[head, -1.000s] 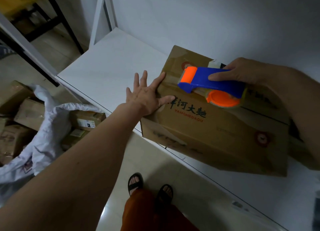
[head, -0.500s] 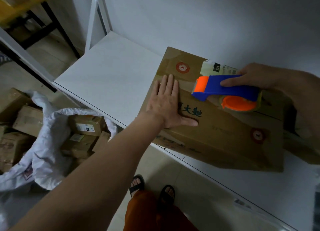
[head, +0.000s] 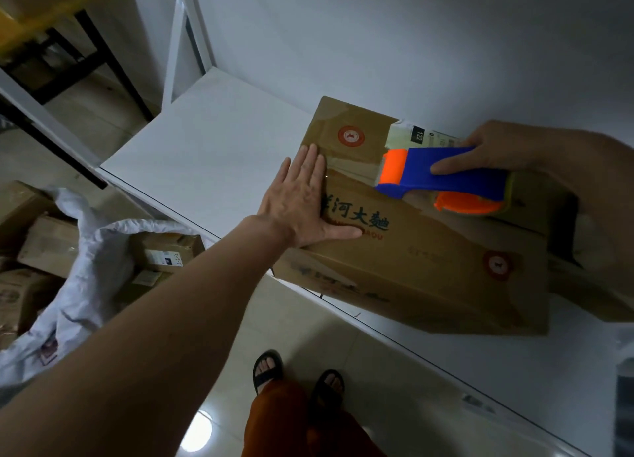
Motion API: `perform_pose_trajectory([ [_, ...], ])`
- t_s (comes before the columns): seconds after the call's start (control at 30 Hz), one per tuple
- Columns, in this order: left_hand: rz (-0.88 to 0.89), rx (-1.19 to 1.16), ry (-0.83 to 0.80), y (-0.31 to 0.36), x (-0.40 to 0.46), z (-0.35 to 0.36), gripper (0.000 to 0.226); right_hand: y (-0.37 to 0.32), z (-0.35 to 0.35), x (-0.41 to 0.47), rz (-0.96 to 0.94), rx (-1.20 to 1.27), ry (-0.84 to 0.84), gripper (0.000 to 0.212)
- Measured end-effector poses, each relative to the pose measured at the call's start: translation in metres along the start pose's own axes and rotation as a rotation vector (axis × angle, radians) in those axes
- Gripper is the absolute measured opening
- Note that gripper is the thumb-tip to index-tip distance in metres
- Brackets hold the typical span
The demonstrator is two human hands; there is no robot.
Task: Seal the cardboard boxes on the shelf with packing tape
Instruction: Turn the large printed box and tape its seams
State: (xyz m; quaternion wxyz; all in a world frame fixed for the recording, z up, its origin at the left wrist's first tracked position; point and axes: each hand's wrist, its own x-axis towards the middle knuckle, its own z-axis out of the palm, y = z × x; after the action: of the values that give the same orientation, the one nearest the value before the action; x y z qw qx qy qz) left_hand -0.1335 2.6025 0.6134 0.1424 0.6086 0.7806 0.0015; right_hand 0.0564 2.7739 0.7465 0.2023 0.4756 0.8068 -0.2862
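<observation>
Head view: the cardboard box (head: pixel 411 250) on the shelf (head: pixel 206 154) is pressed flat by the left hand (head: pixel 298 202), fingers straight together, while the tape dispenser (head: pixel 442 178), gripped by the right hand (head: pixel 497 147), is held on the top seam running rightward.

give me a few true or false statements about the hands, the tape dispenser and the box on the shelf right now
1. The left hand lies flat on top of the cardboard box. True.
2. The right hand holds a blue and orange tape dispenser. True.
3. The tape dispenser lies on the floor beside the sandals. False: it is on top of the box, in the right hand.
4. The box stands on the white shelf. True.
5. The left hand grips a roll of tape. False: its fingers are straight and hold nothing.
6. The white sack sits on the shelf. False: it is on the floor, to the left.
</observation>
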Motion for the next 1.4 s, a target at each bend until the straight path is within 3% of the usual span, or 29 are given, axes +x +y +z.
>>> perform_pose_trajectory([
  [0.07, -0.013, 0.001, -0.009, 0.002, 0.000, -0.001, 0.144, 0.023, -0.004, -0.009, 0.000, -0.020, 0.012, 0.099],
  [0.13, -0.013, 0.005, -0.021, 0.005, -0.001, -0.002, 0.144, 0.049, -0.005, -0.017, 0.021, 0.017, 0.022, 0.111],
  [0.4, -0.083, 0.113, -0.027, 0.031, 0.003, -0.005, 0.142, 0.058, 0.002, -0.009, 0.054, 0.137, 0.008, 0.070],
  [0.63, 0.026, 0.141, -0.044, 0.084, 0.011, 0.002, 0.121, 0.064, 0.001, -0.006, 0.030, 0.146, 0.020, 0.044],
  [0.8, 0.010, 0.139, 0.030, 0.094, 0.013, 0.012, 0.127, 0.068, 0.003, -0.003, -0.002, 0.145, 0.035, 0.041],
  [1.0, 0.037, 0.156, 0.022, 0.096, 0.013, 0.014, 0.115, 0.069, 0.004, -0.004, 0.013, 0.157, 0.035, 0.040],
  [1.4, 0.029, 0.130, 0.060, 0.113, 0.015, 0.017, 0.116, 0.073, 0.006, -0.005, -0.025, 0.157, 0.031, 0.048],
])
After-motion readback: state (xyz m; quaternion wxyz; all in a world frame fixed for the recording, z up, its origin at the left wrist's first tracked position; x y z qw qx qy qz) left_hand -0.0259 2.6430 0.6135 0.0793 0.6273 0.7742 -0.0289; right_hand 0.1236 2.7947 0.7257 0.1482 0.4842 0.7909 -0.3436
